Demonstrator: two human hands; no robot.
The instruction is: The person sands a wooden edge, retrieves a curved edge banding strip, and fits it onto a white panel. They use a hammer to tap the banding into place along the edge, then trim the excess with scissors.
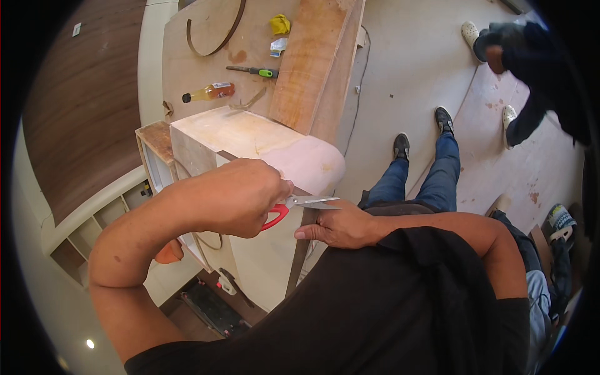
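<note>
My left hand is closed around the red handles of a pair of scissors. The scissor blades point right, slightly apart, and reach the fingers of my right hand. My right hand is closed, its thumb pressed against a narrow dark brown strip that hangs down in front of a pale panel. Whether the blades touch the strip is hard to make out. Just beyond my hands lies a pale wooden piece with a rounded end, its top smeared whitish pink.
On the worktable lie a bottle of amber liquid, a green-and-black handled tool, a curved brown strip, a yellow crumpled item and long wooden boards. Another person stands at the far right.
</note>
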